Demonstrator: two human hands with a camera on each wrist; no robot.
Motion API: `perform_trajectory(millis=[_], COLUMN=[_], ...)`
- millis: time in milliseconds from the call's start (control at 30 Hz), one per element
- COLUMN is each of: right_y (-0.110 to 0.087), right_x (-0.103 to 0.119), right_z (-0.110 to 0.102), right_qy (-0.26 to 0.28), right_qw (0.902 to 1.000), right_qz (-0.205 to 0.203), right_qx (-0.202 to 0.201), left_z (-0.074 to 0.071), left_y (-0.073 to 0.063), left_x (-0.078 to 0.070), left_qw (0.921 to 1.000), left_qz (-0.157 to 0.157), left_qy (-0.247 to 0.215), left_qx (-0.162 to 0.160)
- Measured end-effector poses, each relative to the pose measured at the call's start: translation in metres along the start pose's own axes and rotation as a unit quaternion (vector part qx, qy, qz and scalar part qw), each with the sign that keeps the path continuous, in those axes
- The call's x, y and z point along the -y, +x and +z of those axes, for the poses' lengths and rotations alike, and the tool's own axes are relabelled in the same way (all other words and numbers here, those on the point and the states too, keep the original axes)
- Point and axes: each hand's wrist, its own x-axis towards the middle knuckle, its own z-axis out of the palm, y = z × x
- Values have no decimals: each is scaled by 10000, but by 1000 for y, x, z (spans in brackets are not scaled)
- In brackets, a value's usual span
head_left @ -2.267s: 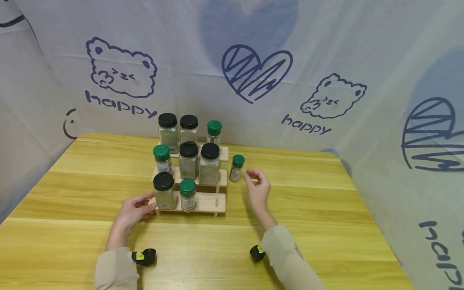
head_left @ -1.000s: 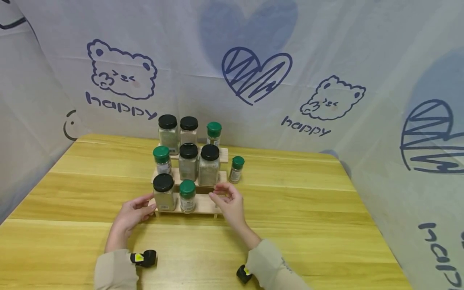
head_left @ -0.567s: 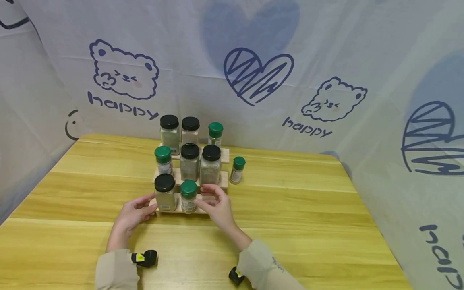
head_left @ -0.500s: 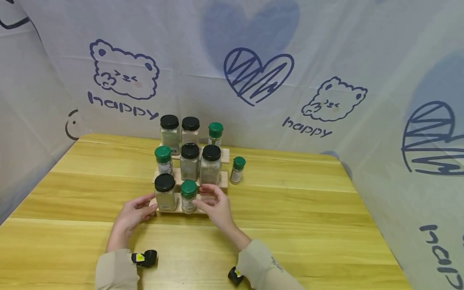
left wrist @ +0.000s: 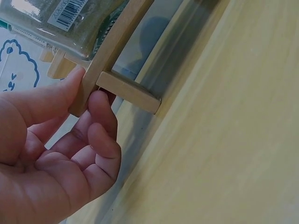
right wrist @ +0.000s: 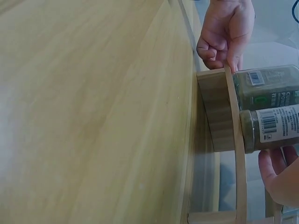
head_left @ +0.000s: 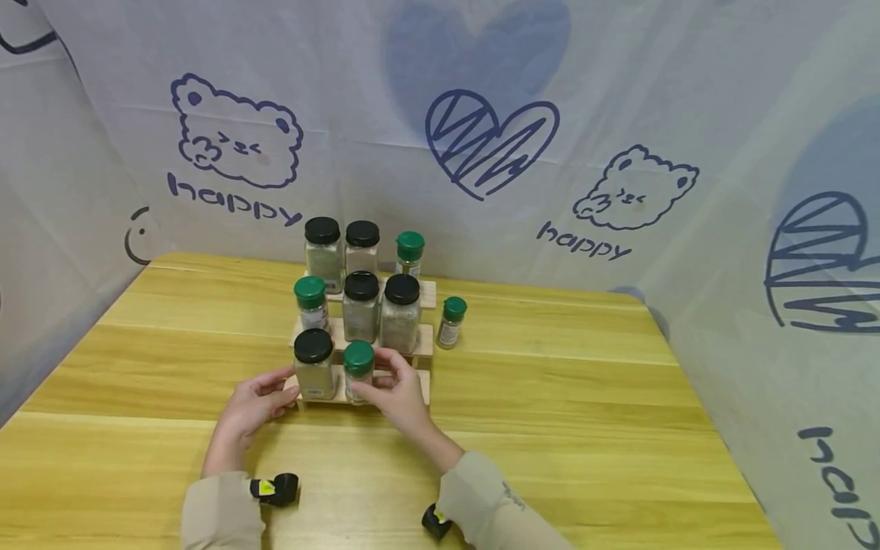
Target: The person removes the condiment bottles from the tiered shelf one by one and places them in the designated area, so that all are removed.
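A three-tier wooden spice rack (head_left: 406, 388) stands on the table, bearing several spice jars. My left hand (head_left: 253, 406) pinches the left end of its lowest shelf; in the left wrist view the thumb lies on top and curled fingers (left wrist: 103, 109) are beneath. On that shelf stand a black-lidded jar (head_left: 315, 374) and, to its right, a green-lidded spice jar (head_left: 359, 359). My right hand (head_left: 400, 397) holds this green-lidded jar from the right, thumb across its front and index finger behind. The jar stands upright on the shelf, its lower body partly hidden by the thumb.
Another green-lidded jar (head_left: 451, 325) stands on the table right of the rack. Black-lidded jars (head_left: 400, 317) and green-lidded jars (head_left: 312, 302) fill the middle and top tiers. A printed cloth (head_left: 495, 229) hangs behind the wooden table (head_left: 584, 412).
My right hand has moved left from beside the loose jar to the green-lidded jar on the lowest shelf and closed round it. The left hand has stayed on the rack.
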Motion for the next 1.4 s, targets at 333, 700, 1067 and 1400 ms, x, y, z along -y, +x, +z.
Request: perform_trajectory(millis=[333, 700, 1067, 1400], right_y=[3, 4, 5, 2], right_x=[-2, -25, -14, -9], right_z=[3, -4, -17, -28], right_qy=[47, 39, -43, -72], right_qw=[9997, 9990, 9987, 9992], right_qz=[249, -431, -412, -109], right_qx=[-74, -141, -283, -383], left_z=[2, 2, 2, 2], left_y=[0, 0, 0, -1], left_x=[-1, 1, 1, 0], left_qw=[10000, 9999, 9999, 9999], left_qz=[4, 8, -63, -63], left_qy=[90, 145, 134, 156], left_qx=[2, -8, -4, -1])
